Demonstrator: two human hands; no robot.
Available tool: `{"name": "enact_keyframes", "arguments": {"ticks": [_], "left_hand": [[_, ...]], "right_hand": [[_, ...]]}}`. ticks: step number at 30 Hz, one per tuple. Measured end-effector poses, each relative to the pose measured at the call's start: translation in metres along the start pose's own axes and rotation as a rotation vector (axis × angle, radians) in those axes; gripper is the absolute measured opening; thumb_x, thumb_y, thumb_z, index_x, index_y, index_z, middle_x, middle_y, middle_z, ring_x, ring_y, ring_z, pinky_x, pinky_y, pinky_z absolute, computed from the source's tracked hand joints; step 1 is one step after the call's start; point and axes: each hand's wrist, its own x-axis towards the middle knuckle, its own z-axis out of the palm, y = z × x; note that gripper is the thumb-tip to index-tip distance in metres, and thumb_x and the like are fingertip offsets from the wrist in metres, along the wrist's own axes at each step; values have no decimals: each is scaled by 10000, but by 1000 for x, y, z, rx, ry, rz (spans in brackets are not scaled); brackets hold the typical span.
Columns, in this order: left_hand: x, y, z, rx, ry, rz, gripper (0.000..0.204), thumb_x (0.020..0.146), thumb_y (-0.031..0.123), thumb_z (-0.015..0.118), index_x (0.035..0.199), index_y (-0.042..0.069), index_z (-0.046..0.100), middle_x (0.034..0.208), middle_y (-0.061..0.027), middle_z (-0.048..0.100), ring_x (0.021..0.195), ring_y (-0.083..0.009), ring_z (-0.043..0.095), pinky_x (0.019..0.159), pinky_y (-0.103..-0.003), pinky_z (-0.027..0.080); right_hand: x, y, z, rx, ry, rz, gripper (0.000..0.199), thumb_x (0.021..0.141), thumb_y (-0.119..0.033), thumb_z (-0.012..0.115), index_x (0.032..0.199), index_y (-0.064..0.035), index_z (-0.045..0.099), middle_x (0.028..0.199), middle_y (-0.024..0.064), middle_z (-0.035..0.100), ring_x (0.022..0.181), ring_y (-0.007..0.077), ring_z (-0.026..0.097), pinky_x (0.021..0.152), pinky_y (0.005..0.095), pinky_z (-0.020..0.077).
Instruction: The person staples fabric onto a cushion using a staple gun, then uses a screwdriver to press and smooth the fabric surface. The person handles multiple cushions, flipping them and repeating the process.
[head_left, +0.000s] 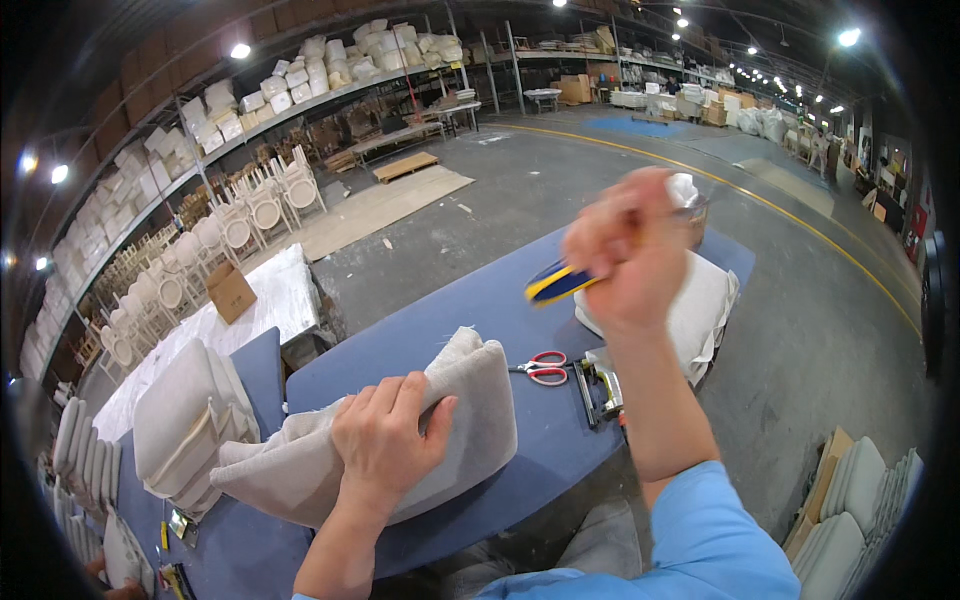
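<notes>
My left hand is closed over the upper edge of a light grey upholstered seat cushion. The cushion is tilted up on the blue table, with loose, frayed fabric along its top edge. Raised above the table's right part, my right hand is blurred by motion. Its fingers wrap round a yellow and dark blue hand tool, whose exact kind I cannot make out. Red-handled scissors lie to the right of the cushion, beside a staple gun.
More grey cushions are stacked on the left of the blue table. Pale fabric pieces lie at its right end, near a round container. Further cushions are piled at lower right. White chair frames stand beyond.
</notes>
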Motion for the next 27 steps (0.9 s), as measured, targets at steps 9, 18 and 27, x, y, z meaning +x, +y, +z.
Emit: {"name": "enact_keyframes", "arguments": {"ticks": [9, 18, 27], "left_hand": [[6, -9, 4, 40, 33, 36, 334, 888, 388, 827, 1004, 83, 759, 825, -65, 730, 671, -273, 701, 631, -410, 516], [6, -9, 8, 15, 14, -9, 378, 858, 389, 853, 1043, 70, 769, 866, -95, 744, 741, -312, 723, 686, -437, 525], [1, -3, 7, 24, 32, 10, 363, 863, 385, 853, 1039, 82, 757, 880, -83, 750, 718, -300, 718, 681, -435, 522]], "right_hand": [[-7, 7, 7, 120, -76, -37, 231, 1163, -262, 585, 974, -129, 569, 627, -12, 476, 482, 114, 474, 480, 301, 425], [-10, 25, 10, -171, -96, 60, 309, 1175, -349, 532, 990, -102, 538, 607, 10, 414, 479, 148, 434, 489, 360, 418], [-12, 40, 9, -246, -64, 214, 327, 1181, -342, 535, 962, -100, 558, 602, -4, 431, 451, 120, 423, 470, 321, 426]]}}
